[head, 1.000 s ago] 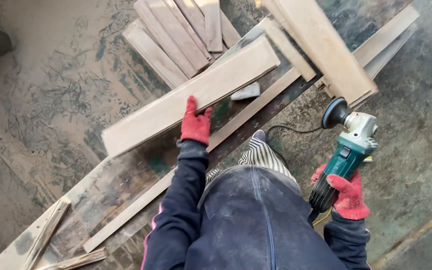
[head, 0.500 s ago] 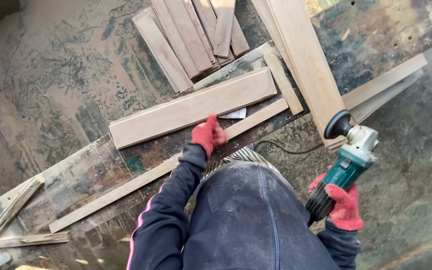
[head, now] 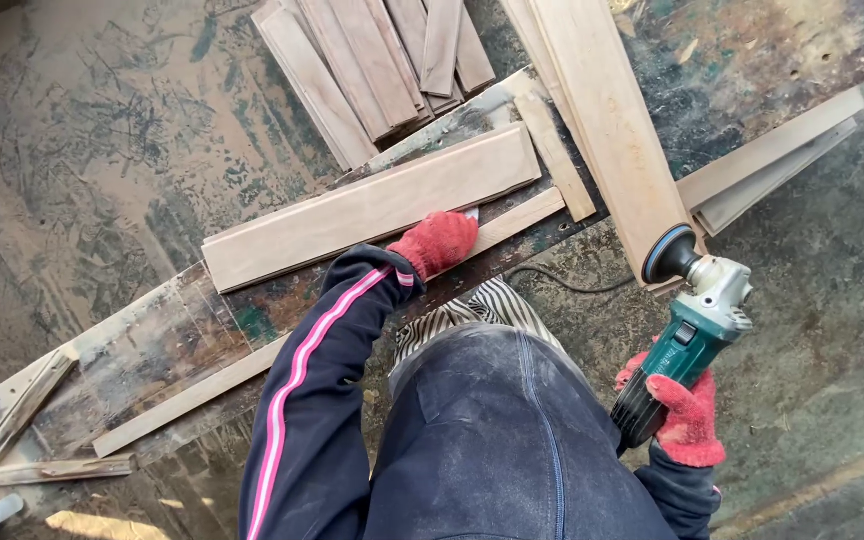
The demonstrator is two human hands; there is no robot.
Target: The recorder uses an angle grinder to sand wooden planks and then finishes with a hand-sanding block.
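My left hand [head: 439,241], in a red glove, rests on the near edge of a long pale wooden board [head: 352,210] that lies flat on a worn work surface [head: 152,350]. A small white scrap [head: 471,213] peeks out just past its fingertips. My right hand [head: 687,415], also red-gloved, grips the body of a green angle grinder [head: 692,325] held off to the right, its dark sanding disc [head: 664,253] pointing up and away from the board. A thin wooden strip [head: 212,385] runs along the surface in front of the board.
A stack of several boards [head: 372,60] lies at the top centre. A wide plank [head: 607,120] slants down on the right, with thinner planks [head: 772,160] beyond it. A black cable [head: 552,275] trails near my knee. Loose slats [head: 42,465] lie at the lower left.
The long board has come down from a tilted hold to lie flat on the work surface. My left hand moved to its near edge, fingers flat. The grinder stayed at the right.
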